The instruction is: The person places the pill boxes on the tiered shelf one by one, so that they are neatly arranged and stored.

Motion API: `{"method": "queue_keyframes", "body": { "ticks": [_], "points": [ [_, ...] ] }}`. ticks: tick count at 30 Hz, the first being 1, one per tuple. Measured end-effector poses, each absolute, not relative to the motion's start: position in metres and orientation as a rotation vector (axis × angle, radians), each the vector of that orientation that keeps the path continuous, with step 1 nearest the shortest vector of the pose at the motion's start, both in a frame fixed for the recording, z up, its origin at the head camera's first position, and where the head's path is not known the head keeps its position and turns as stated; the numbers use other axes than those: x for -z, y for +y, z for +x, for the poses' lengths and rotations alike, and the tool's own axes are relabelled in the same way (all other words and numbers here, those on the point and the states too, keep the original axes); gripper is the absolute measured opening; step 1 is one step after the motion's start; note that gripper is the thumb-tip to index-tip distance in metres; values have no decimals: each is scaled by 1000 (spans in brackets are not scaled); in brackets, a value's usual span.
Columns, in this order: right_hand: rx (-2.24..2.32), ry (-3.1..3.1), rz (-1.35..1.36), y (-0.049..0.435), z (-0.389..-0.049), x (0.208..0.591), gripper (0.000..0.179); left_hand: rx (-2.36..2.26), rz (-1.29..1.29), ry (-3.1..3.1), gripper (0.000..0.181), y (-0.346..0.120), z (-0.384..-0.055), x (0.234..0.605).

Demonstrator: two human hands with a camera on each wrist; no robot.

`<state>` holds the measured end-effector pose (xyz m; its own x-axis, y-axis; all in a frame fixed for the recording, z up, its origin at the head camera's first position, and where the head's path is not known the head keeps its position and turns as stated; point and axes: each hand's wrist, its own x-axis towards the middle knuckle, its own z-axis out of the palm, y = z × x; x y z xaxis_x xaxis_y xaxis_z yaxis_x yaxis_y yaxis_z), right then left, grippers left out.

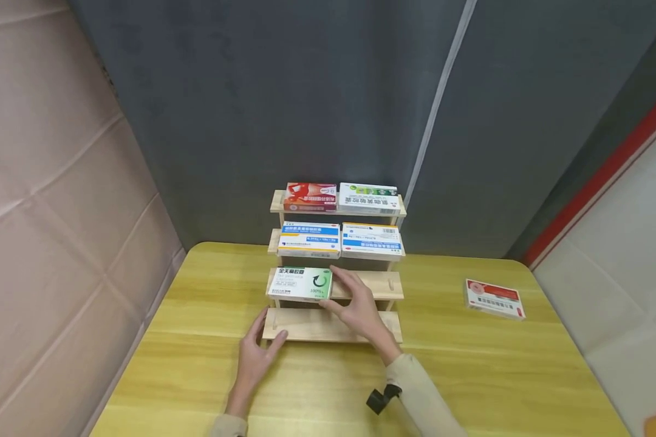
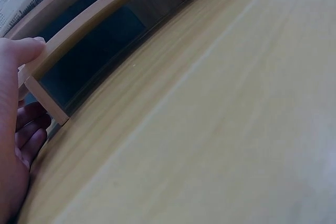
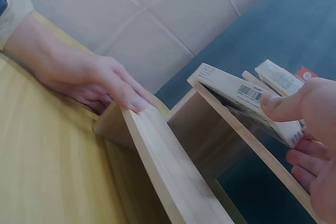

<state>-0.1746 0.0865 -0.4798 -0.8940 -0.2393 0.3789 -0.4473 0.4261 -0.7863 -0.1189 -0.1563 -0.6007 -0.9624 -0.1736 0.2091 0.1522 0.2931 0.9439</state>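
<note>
My right hand grips the right end of a white and green medicine box, thumb on the near side and fingers on the far side. The box lies on the left part of the second step up of a four-step wooden rack. In the right wrist view the thumb presses the box's long side, beside a barcode. My left hand holds the left end of the rack's lowest step. Seen from the left wrist, its thumb lies on the board's front edge, with the other fingers around the end by the leg.
On the top step lie a red box and a white-green box. Two blue-and-white boxes fill the step below. A red and white box lies on the table at the right. A dark curtain hangs behind.
</note>
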Motion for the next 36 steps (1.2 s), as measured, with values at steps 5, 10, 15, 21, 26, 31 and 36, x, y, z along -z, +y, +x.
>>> {"method": "queue_keyframes", "body": {
  "ticks": [5,10,15,21,26,31,36],
  "points": [
    [-1362,-2549,617,86,-185,480,77,1715,5,-2294,76,-158,-119,599],
    [-1322,-2588,632,86,-190,480,76,1700,9,-2305,76,-159,-119,598],
    [-1261,-2630,671,87,-194,480,76,1696,11,-2299,77,-160,-120,599],
    [-1223,-2674,709,89,-199,478,76,1703,14,-2299,78,-159,-119,599],
    [-1246,-2712,708,90,-203,476,76,1723,26,-2294,79,-158,-119,600],
    [-1262,-2702,696,92,-201,475,75,1734,17,-2284,78,-158,-119,600],
    [-1204,-2678,702,95,-196,476,74,1722,4,-2289,77,-157,-119,599]
  ]
}}
